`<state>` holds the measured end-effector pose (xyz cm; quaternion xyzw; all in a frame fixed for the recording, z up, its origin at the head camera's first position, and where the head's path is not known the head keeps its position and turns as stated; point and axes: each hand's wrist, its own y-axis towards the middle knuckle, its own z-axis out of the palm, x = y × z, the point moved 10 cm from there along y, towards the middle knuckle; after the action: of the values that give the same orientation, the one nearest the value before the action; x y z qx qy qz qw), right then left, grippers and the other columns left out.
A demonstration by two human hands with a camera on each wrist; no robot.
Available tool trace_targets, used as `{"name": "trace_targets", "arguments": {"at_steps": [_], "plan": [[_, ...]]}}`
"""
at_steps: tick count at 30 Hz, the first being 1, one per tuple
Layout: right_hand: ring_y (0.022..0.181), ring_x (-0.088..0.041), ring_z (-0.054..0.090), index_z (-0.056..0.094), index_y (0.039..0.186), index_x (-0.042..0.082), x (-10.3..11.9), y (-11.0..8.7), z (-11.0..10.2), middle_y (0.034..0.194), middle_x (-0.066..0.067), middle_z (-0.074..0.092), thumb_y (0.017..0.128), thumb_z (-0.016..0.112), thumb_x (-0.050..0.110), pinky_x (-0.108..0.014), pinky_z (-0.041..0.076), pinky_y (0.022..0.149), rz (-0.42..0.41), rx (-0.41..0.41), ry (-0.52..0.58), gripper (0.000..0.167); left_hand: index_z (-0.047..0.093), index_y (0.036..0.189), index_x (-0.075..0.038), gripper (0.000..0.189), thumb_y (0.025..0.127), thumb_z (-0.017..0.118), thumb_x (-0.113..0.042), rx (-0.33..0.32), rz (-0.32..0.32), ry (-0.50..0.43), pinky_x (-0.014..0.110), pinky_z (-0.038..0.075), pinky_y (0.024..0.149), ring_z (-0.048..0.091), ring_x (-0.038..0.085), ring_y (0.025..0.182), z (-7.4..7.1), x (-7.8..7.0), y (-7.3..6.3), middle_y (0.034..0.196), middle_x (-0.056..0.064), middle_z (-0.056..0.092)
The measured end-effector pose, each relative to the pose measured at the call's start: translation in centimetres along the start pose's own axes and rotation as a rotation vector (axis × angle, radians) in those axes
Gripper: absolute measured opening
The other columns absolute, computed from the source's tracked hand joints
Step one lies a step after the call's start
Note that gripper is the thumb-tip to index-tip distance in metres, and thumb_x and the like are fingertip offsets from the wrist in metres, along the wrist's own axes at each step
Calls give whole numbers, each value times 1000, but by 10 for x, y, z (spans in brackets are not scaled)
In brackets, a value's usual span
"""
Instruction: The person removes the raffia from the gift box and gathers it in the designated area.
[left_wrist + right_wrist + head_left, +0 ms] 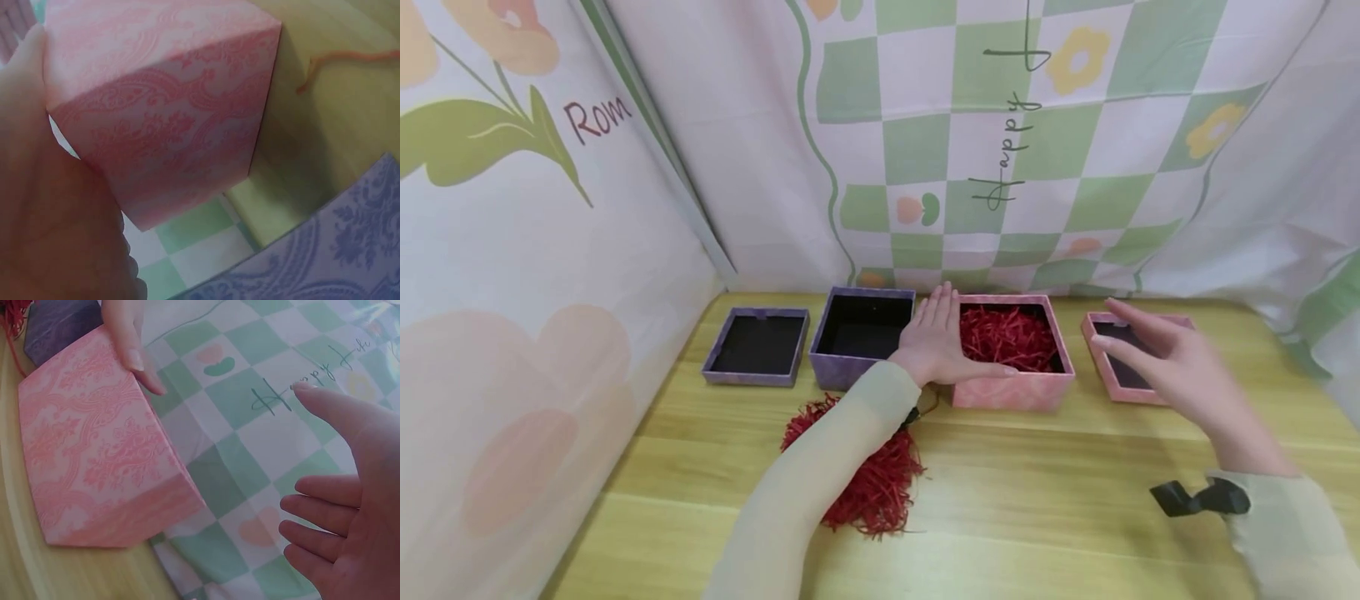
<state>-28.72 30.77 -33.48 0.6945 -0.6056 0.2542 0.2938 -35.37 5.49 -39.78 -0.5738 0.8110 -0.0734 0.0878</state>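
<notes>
A pink patterned box [1013, 392] holds red shredded paper [1009, 337]. Along its left side lies my left hand [934, 337], fingers straight and pointing away, thumb stretched across the near rim. In the left wrist view that hand is right up against the pink box [169, 119]. My right hand [1187, 375] hovers over the pink lid [1138, 396], thumb and fingers spread apart with nothing between them. The right wrist view has the right hand [350, 506] apart from the pink box [100, 450].
Left of the pink box stands a purple box [850, 367] with a black interior. Farther left, a purple lid [751, 379] lies inside-up. A heap of red shredded paper [880, 492] sits on the wooden table [1015, 500], partly behind the left sleeve. Printed curtains [917, 150] hang behind.
</notes>
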Motion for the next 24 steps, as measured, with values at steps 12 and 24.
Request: {"name": "trace_targets", "arguments": {"at_steps": [12, 24], "plan": [[125, -39, 53, 43, 157, 18, 55, 43, 40, 157, -9, 43, 93, 76, 42, -49, 47, 98, -147, 121, 8, 76, -23, 157, -11, 144, 64, 34, -104, -4, -17, 23, 33, -13, 119, -23, 19, 150, 5, 5, 6, 165, 5, -26], [122, -40, 58, 56, 144, -1, 73, 80, 105, 135, -22, 61, 79, 87, 50, -59, 47, 99, -314, 272, -187, 88, -22, 157, -10, 140, 68, 35, -102, -45, -7, 31, 32, -13, 119, -22, 18, 150, 1, 3, 2, 165, 5, -27]]}}
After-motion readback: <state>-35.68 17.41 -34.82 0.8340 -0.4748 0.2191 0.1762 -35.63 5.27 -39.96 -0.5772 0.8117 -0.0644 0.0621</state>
